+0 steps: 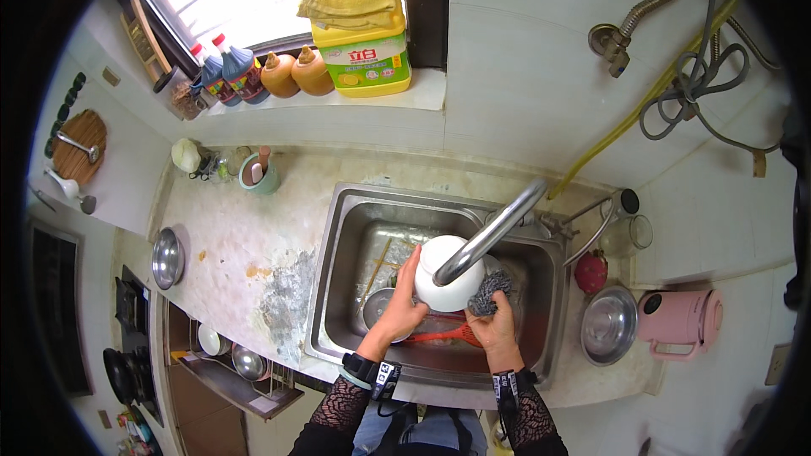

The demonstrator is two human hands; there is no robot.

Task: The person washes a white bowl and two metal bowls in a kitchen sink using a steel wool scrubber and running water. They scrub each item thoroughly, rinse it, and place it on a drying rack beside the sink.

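My left hand [402, 303] grips the left side of a white bowl [447, 294], its base turned up under the faucet spout [500, 228]. Against the bowl's right side, my right hand [494, 329] holds a grey steel-wool scouring pad [491, 293]. Both hands are over a stainless-steel sink [342, 253]. Below them in the basin lie a red slotted spatula [443, 334], a metal bowl [375, 307] and several chopsticks [375, 273]. The hands and white bowl hide part of the basin. I cannot tell whether water is running.
Right of the sink are a dragon fruit [591, 272], a metal basin [609, 326] and a pink electric kettle [678, 324]. A metal bowl [168, 258] and a green utensil holder [260, 176] stand left. An open pull-out rack [241, 386] juts below the counter. A yellow detergent jug [364, 63] occupies the sill.
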